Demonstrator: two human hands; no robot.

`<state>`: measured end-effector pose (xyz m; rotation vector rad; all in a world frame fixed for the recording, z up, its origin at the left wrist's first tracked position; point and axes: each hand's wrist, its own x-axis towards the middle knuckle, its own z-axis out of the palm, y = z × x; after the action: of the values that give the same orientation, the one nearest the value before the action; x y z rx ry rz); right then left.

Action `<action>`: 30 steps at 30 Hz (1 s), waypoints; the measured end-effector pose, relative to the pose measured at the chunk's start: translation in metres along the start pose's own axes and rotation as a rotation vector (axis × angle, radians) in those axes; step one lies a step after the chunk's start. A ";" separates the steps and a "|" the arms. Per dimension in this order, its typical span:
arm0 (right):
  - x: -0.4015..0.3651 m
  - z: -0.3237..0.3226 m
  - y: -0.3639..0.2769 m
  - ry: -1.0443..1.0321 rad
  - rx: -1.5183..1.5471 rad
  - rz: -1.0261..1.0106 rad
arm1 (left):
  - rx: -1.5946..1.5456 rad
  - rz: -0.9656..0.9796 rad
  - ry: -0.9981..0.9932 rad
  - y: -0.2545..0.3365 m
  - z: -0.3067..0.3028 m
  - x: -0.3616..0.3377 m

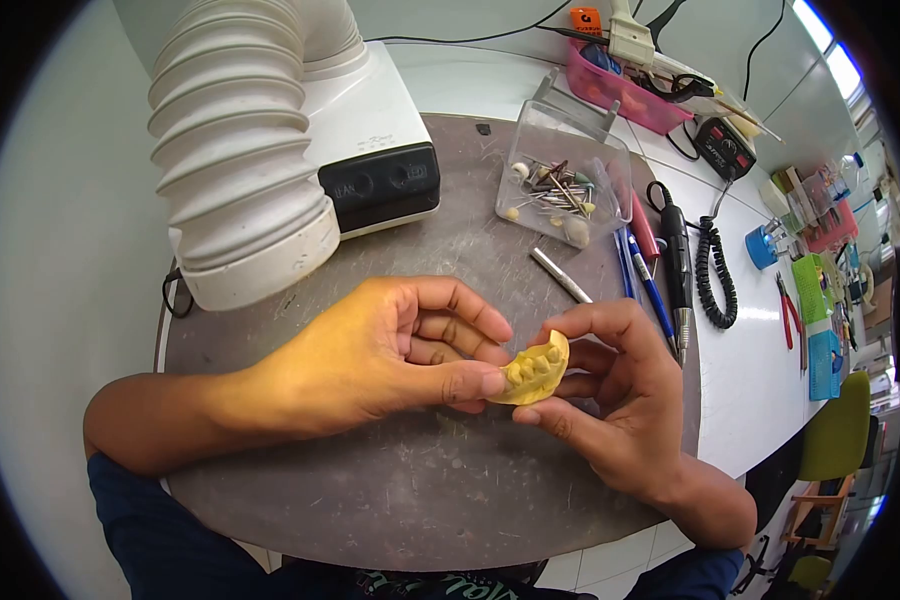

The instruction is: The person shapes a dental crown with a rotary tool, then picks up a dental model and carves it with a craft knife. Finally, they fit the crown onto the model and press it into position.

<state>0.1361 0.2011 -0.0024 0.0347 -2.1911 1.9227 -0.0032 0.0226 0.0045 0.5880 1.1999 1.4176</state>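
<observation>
A yellow dental model [535, 373] with tooth shapes along it is held above the grey work mat, between my two hands. My left hand [390, 355] grips its left end, the thumb lying on the near side and the fingers curled behind. On the opposite end, my right hand [615, 390] pinches it, forefinger at the top and thumb at the lower edge. Some right-hand fingers are partly hidden behind the model. Just beyond my right hand a thin metal rod [560, 275] lies on the mat.
A white unit with a ribbed hose [235, 150] stands at the left. A clear box [560, 195] of rotary burs sits behind my hands. Right of it lie pens [650, 285] and a black handpiece [677, 260] with a coiled cord. A pink basket [625, 95] is at the back.
</observation>
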 end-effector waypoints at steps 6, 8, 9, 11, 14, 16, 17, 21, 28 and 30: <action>0.001 0.001 0.000 0.031 -0.250 -0.265 | -0.037 -0.096 -0.029 0.004 0.002 0.000; 0.000 0.003 0.001 0.064 -0.233 -0.282 | 0.089 0.073 0.012 -0.001 0.004 0.000; 0.000 0.003 0.003 0.089 -0.258 -0.323 | 0.091 0.074 0.012 -0.002 0.005 -0.001; -0.002 0.002 0.003 0.116 -0.283 -0.365 | 0.253 0.258 0.074 -0.004 0.008 -0.003; -0.003 0.000 0.000 0.082 -0.424 -0.431 | 0.538 0.551 0.112 -0.009 0.007 -0.003; -0.002 0.001 -0.002 0.081 -0.482 -0.503 | 0.728 0.703 0.122 -0.004 0.004 -0.002; -0.002 0.001 -0.003 0.081 -0.481 -0.505 | 0.919 0.855 0.129 -0.003 0.003 -0.002; -0.003 0.004 -0.001 0.098 -0.468 -0.556 | 1.074 1.012 0.210 -0.005 0.005 -0.001; -0.005 0.005 -0.001 0.105 -0.455 -0.576 | 1.175 1.140 0.214 -0.008 0.006 -0.002; -0.006 0.005 -0.001 0.104 -0.450 -0.571 | 1.171 1.172 0.214 -0.009 0.006 -0.001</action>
<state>0.1415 0.1953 -0.0027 0.4223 -2.1782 1.0895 0.0063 0.0226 -0.0005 2.2649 1.9623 1.5440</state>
